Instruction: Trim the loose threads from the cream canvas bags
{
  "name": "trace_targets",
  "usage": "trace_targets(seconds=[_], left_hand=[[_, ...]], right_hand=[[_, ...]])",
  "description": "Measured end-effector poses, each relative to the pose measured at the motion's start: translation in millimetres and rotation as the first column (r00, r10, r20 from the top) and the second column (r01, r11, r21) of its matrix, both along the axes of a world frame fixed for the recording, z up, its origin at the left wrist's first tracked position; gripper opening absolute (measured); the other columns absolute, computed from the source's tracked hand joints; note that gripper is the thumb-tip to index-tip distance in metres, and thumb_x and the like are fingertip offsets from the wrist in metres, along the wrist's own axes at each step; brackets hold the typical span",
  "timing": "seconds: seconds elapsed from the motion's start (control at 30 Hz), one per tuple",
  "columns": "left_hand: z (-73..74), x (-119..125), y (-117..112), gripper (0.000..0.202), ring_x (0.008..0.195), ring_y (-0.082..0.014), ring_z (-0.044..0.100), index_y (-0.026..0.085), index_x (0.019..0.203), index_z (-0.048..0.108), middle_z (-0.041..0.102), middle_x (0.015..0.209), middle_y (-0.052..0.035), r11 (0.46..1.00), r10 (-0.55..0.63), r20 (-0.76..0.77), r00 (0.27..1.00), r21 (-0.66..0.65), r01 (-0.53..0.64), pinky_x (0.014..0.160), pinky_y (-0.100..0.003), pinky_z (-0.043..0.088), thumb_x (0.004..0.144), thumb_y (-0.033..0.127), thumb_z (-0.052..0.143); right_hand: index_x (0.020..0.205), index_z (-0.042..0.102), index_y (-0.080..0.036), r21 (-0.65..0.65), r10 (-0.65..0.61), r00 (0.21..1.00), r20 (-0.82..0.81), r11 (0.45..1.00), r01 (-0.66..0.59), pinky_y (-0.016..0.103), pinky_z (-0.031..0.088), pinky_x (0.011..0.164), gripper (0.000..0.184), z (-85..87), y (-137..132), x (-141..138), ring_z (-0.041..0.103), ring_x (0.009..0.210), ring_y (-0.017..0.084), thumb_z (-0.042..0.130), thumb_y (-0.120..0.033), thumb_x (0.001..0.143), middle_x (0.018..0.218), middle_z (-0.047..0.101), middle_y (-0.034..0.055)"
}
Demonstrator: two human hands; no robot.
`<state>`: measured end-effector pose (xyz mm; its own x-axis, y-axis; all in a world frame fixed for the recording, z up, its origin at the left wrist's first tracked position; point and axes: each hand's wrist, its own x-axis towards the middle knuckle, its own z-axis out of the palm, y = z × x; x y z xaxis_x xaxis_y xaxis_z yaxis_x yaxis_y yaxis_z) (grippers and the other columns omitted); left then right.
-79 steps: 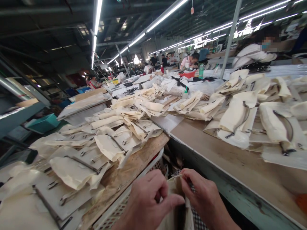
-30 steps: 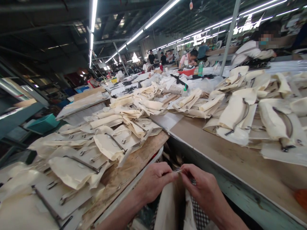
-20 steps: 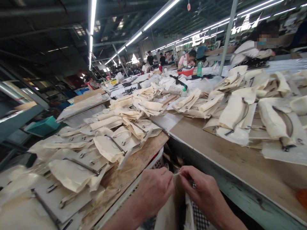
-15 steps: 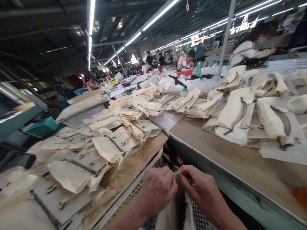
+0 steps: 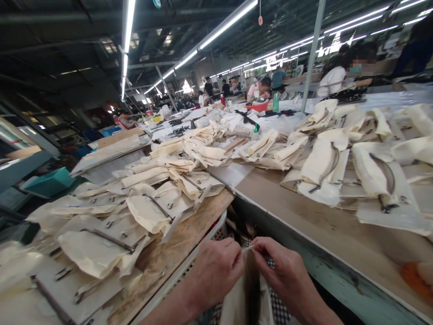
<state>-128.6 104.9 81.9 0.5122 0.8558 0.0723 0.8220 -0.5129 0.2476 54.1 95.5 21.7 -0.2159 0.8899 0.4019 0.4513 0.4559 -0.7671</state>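
Low in the middle of the head view, my left hand (image 5: pixel 219 270) is closed at the left of the top edge of a cream sheet-like piece (image 5: pixel 234 301). The fingers of my right hand (image 5: pixel 282 268) pinch the same edge just to the right. Below the hands the piece hangs down, with a dark brownish strip or gap between its pale sides. Its lower end runs out of the frame. The left fingertips are hidden behind the knuckles.
Cream pieces with dark handles (image 5: pixel 149 212) cover the left wooden table (image 5: pixel 192 221). More cream pieces (image 5: pixel 324 160) lie on the right bench (image 5: pixel 291 198). A white plastic basket (image 5: pixel 221 225) sits between the tables. Co-workers (image 5: pixel 259 90) sit farther back.
The view has shifted slightly. My hands stay close together at the edge, and more of the cream piece and its dark strip shows between them.
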Motion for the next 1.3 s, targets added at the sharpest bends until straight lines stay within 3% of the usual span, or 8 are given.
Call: trace_targets(seconds=[0.17, 0.2, 0.4, 0.5, 0.6, 0.8, 1.07, 1.3], left_hand=[[11.7, 13, 13, 0.002, 0.071, -0.0146, 0.061, 0.019, 0.082, 0.062, 0.066, 0.079, 0.0024, 0.99, 0.002, 0.107, 0.994, -0.137, 0.012, 0.061, -0.024, 0.036, 0.081, 0.018, 0.064], [11.9, 16, 16, 0.007, 0.073, -0.0144, 0.061, 0.019, 0.085, 0.062, 0.066, 0.081, 0.0029, 0.987, 0.0, 0.14, 0.99, -0.156, 0.022, 0.062, -0.023, 0.037, 0.079, 0.016, 0.065], [-2.5, 21, 19, 0.013, 0.07, -0.012, 0.061, 0.019, 0.081, 0.061, 0.066, 0.074, 0.0053, 0.97, 0.01, 0.315, 0.949, -0.235, 0.067, 0.063, -0.021, 0.037, 0.076, 0.007, 0.063], [-6.4, 20, 16, 0.012, 0.065, -0.0107, 0.058, 0.019, 0.079, 0.06, 0.063, 0.071, 0.0061, 0.97, 0.025, 0.358, 0.933, -0.233, 0.063, 0.06, -0.021, 0.035, 0.077, 0.008, 0.064], [-5.4, 21, 14, 0.014, 0.057, -0.0099, 0.051, 0.019, 0.075, 0.055, 0.056, 0.063, 0.0075, 0.975, 0.057, 0.343, 0.937, -0.222, 0.022, 0.056, -0.022, 0.03, 0.076, 0.008, 0.065], [-0.2, 20, 15, 0.018, 0.057, -0.0104, 0.047, 0.019, 0.074, 0.048, 0.051, 0.063, 0.0073, 0.976, 0.096, 0.303, 0.948, -0.214, -0.031, 0.054, -0.023, 0.028, 0.083, 0.018, 0.064], [0.9, 11, 18, 0.011, 0.073, -0.0118, 0.057, 0.019, 0.088, 0.057, 0.06, 0.087, 0.0024, 0.973, -0.167, 0.272, 0.948, -0.107, 0.202, 0.065, -0.022, 0.04, 0.084, 0.01, 0.061], [-0.7, 8, 18, 0.007, 0.082, -0.0135, 0.06, 0.02, 0.09, 0.055, 0.061, 0.093, 0.0007, 0.965, -0.258, 0.17, 0.951, 0.002, 0.261, 0.071, -0.023, 0.044, 0.092, 0.014, 0.052]], right_hand=[[0.096, 0.059, -0.023, 0.055, 0.008, 1.0, 0.002, 0.998, -0.008, 0.02, 0.051, 0.069, 0.013, -2.9, -6, 4, 0.069, 0.075, 0.013, 0.047, -0.017, 0.095, 0.091, 0.07, 0.0007], [0.098, 0.058, -0.023, 0.063, 0.015, 1.0, 0.008, 0.998, -0.016, 0.02, 0.052, 0.07, 0.013, -3.8, -7, 5, 0.07, 0.078, 0.013, 0.047, -0.017, 0.096, 0.093, 0.071, 0.0009], [0.096, 0.057, -0.025, 0.095, -0.024, 1.0, 0.015, 0.995, 0.022, 0.019, 0.054, 0.072, 0.011, -7.4, -11, 6, 0.072, 0.082, 0.013, 0.047, -0.019, 0.096, 0.095, 0.072, 0.0008], [0.096, 0.053, -0.025, -0.036, -0.116, 0.991, -0.072, 0.993, 0.114, 0.021, 0.057, 0.072, 0.002, -7.2, -17, 3, 0.073, 0.079, 0.014, 0.051, -0.027, 0.095, 0.091, 0.074, 0.0013], [0.099, 0.047, -0.026, -0.186, -0.206, 0.961, -0.187, 0.967, 0.171, 0.023, 0.059, 0.075, 0.014, -4.2, -22, -1, 0.074, 0.083, 0.016, 0.056, -0.034, 0.092, 0.095, 0.075, 0.0023], [0.112, 0.046, -0.024, -0.248, -0.109, 0.992, -0.069, 0.965, 0.089, 0.027, 0.058, 0.086, 0.032, -7.2, -30, -2, 0.071, 0.102, 0.018, 0.058, -0.021, 0.082, 0.111, 0.073, 0.0057], [0.121, 0.054, -0.019, -0.166, -0.125, 0.99, 0.063, 0.977, 0.134, 0.026, 0.06, 0.083, 0.032, -16.2, -37, -3, 0.073, 0.098, 0.019, 0.046, -0.022, 0.09, 0.115, 0.072, 0.0084], [0.123, 0.057, -0.016, 0.0, -0.083, 0.987, 0.135, 0.996, 0.084, 0.026, 0.057, 0.087, 0.033, -14.2, -35, 3, 0.071, 0.102, 0.021, 0.048, -0.019, 0.091, 0.117, 0.071, 0.0112]])
